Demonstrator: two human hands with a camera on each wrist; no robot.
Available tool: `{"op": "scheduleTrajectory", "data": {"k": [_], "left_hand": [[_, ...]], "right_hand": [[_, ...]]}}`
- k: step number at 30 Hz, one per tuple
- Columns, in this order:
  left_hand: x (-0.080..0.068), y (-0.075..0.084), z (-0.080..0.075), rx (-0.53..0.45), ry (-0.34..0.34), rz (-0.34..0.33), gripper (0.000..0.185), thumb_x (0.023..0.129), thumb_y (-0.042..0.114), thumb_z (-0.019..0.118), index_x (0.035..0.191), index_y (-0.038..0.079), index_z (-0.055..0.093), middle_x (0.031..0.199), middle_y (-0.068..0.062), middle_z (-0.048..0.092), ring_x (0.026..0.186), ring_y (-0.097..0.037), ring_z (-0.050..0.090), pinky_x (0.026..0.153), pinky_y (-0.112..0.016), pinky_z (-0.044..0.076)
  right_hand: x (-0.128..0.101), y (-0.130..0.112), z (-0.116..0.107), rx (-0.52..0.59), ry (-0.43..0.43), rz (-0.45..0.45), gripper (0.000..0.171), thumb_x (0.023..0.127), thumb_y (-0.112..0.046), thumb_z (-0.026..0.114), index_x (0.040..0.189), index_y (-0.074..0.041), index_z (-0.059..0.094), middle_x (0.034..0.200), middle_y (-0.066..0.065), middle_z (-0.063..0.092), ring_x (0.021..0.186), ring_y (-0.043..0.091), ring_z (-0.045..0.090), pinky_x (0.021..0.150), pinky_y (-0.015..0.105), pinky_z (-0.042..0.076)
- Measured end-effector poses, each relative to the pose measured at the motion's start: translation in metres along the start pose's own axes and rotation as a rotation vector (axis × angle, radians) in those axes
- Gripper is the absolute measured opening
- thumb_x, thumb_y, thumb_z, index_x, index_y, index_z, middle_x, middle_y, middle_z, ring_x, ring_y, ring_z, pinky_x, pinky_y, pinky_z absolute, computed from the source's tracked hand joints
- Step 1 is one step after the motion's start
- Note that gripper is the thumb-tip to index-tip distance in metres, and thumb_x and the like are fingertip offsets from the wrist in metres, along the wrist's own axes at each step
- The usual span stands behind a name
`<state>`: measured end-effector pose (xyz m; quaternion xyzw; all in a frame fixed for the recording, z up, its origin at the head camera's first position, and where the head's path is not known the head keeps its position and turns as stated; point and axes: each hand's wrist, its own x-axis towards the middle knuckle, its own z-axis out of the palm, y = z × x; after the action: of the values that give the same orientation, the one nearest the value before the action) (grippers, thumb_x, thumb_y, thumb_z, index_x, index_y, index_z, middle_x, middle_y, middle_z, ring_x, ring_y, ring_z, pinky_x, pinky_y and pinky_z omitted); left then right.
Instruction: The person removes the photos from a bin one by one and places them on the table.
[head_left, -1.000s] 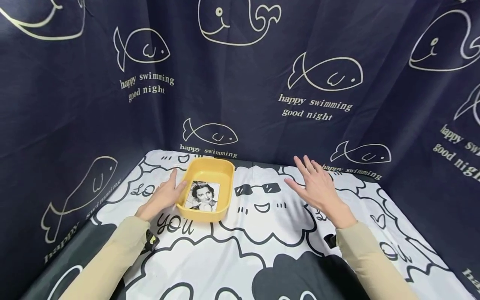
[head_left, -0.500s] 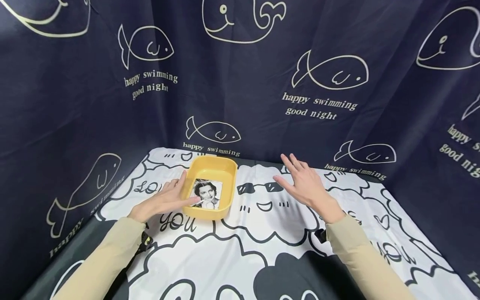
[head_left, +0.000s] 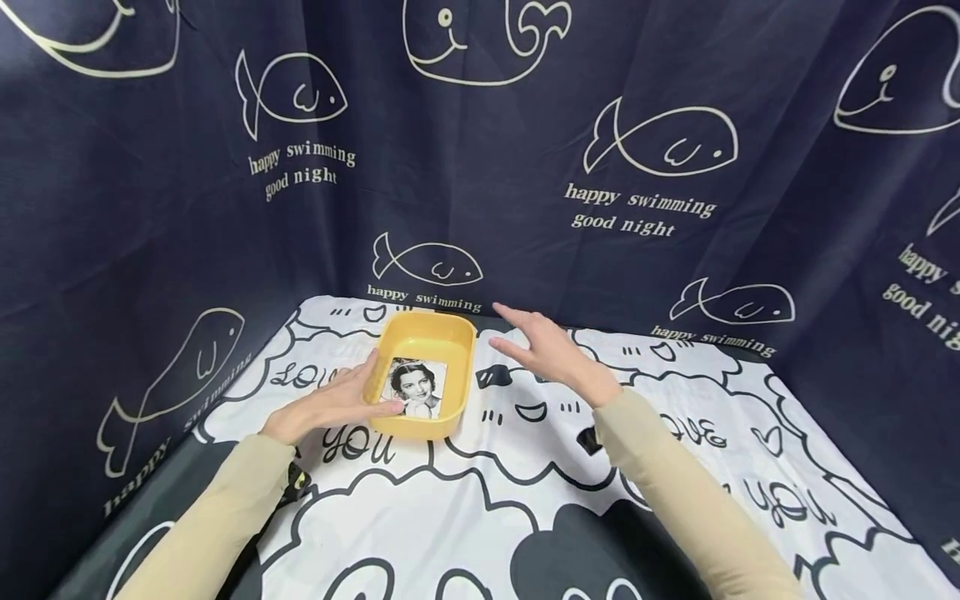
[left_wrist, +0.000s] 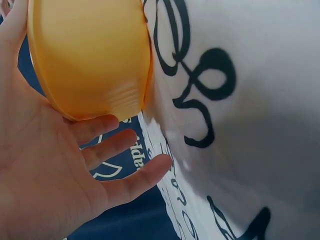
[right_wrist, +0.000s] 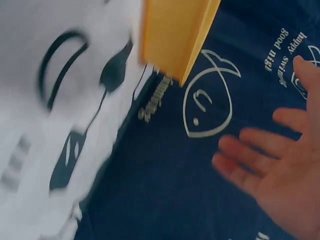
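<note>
A dark navy fabric curtain (head_left: 525,200) printed with pale fish, whales and lettering stands along the far, left and right sides. Before it spreads a white cloth (head_left: 405,521) with black cartoon clouds and words. Two beige sleeves (head_left: 686,492) reach in from the near side. Left of centre, toward the far edge, sits a yellow, rounded rectangular tray (head_left: 414,429). The left hand (head_left: 337,402) lies at its left wall, fingers loosely extended and apart, thumb reaching over the near-left rim. The right hand (head_left: 551,350) hovers just right of the tray, thumb and fingers apart, holding nothing. Inside the tray's near part lies a small black-and-white portrait photograph (head_left: 423,379).
</note>
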<state>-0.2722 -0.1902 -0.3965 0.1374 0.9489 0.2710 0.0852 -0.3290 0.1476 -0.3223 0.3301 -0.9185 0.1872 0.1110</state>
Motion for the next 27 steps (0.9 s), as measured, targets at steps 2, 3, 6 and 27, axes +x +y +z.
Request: {"op": "scheduleTrajectory", "data": {"k": [2,3,6,27], "left_hand": [[0.000,-0.001,0.000,-0.016,0.003,0.009,0.116,0.083,0.065,0.060,0.154,0.004,-0.008,0.160,-0.024,0.010,0.145,-0.046,0.015,0.113,-0.068,0.011],[0.001,-0.001,0.000,-0.024,0.004,0.011,0.117,0.082,0.065,0.062,0.154,0.004,-0.008,0.160,-0.024,0.010,0.145,-0.046,0.015,0.114,-0.068,0.011],[0.002,-0.002,0.001,-0.050,0.015,0.024,0.118,0.081,0.063,0.065,0.154,0.005,-0.008,0.159,-0.025,0.014,0.145,-0.045,0.019,0.113,-0.067,0.015],[0.003,0.002,0.002,-0.145,0.028,0.083,0.115,0.082,0.052,0.070,0.155,0.020,-0.014,0.161,-0.020,0.012,0.145,-0.042,0.024,0.114,-0.065,0.020]], "right_hand": [[0.016,-0.004,0.008,0.138,-0.017,-0.042,0.055,0.095,-0.034,0.061,0.142,-0.010,0.048,0.136,0.013,0.059,0.114,0.028,0.063,0.097,0.044,0.051],[0.025,-0.007,0.012,0.206,-0.031,-0.062,0.052,0.094,-0.029,0.063,0.139,-0.007,0.052,0.129,0.014,0.064,0.107,0.027,0.066,0.092,0.041,0.054],[0.046,-0.013,0.024,0.363,-0.086,-0.046,0.044,0.091,-0.021,0.067,0.132,-0.008,0.059,0.114,0.014,0.071,0.094,0.026,0.070,0.081,0.036,0.056],[0.110,-0.025,0.087,0.521,-0.466,0.091,0.035,0.085,0.004,0.066,0.120,-0.003,0.068,0.093,0.012,0.066,0.075,0.008,0.056,0.069,0.022,0.048]]}}
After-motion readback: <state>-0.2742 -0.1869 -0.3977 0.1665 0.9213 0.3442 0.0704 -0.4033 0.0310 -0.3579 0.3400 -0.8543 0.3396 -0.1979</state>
